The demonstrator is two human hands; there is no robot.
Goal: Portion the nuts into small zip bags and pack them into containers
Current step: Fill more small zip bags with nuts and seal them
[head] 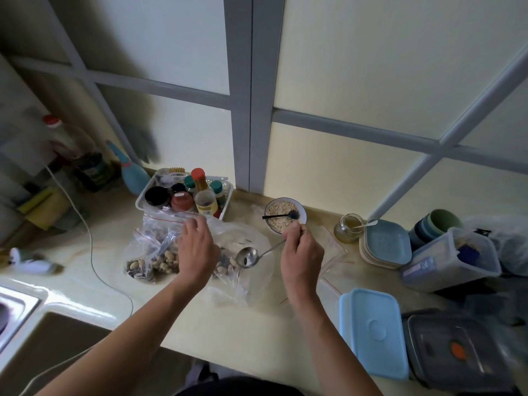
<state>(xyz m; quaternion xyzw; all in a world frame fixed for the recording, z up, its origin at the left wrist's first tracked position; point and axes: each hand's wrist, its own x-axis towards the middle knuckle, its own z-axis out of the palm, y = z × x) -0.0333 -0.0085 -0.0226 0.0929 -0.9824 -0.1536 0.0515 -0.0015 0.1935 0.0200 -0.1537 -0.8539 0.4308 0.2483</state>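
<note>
My right hand (300,252) pinches the handle of a metal ladle (247,257), whose bowl hangs over the open mouth of a clear plastic bag (243,270) with a few nuts (228,265) lying under it. My left hand (197,252) reaches down over the bags — its fingers curl at the rim of a zip bag (160,230), though I cannot tell how firmly they grip. More peanuts (167,260) sit in bags just left of that hand. Beyond my right hand stands a bowl of oats (285,215) with a dark spoon laid across it; beyond my left, a white basket (183,195) of jars and bottles. To the right — a small glass jar (349,228), stacked blue plates (385,242), a clear container (450,258), and nearer me a blue-lidded box (374,330) beside a grey-lidded one (454,350), all on the pale counter (228,324).
</note>
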